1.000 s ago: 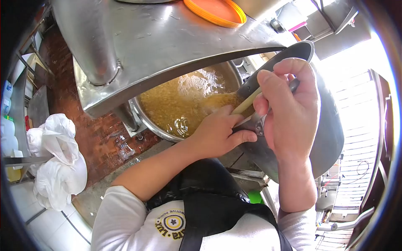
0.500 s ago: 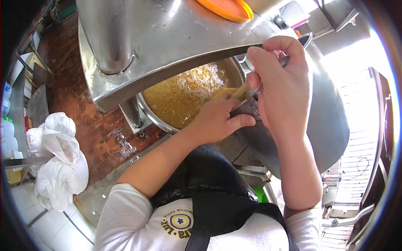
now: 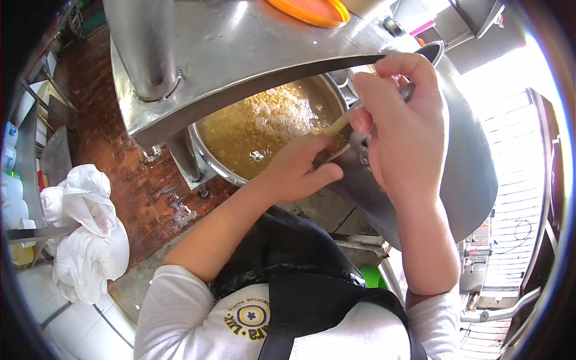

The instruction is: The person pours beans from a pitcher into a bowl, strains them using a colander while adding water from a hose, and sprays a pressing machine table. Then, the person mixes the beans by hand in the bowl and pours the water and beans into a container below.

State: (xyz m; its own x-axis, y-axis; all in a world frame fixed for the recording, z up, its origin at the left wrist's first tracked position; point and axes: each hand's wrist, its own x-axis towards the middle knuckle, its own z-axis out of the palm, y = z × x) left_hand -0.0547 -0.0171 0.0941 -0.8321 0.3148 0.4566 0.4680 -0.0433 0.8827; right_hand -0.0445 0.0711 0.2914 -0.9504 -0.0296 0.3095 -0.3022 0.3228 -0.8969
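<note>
A large grey metal pot [image 3: 432,150] is tipped at the right, its mouth toward a steel pot [image 3: 225,172] that holds bubbling golden-brown liquid [image 3: 252,123]. My right hand [image 3: 408,120] is wrapped round the grey pot's handle [image 3: 359,144] and also touches a pale wooden stick [image 3: 339,124]. Lower and to the left, my left hand [image 3: 300,165] has its fingers curled at the pot's rim, beside the stick's lower part. The fingertips and the stick's far end are partly hidden.
A steel table [image 3: 240,48] with a thick leg overhangs the steel pot. On it lies an orange-rimmed lid [image 3: 312,11]. White plastic bags [image 3: 90,234] and shelves with bottles [image 3: 13,198] stand at the left, beside a wet brick floor [image 3: 144,204]. A green object [image 3: 373,277] is below.
The grey pot has tipped further, and my right hand has moved slightly left and up with its handle. My left hand has shifted a little left and down. The view has shifted slightly.
</note>
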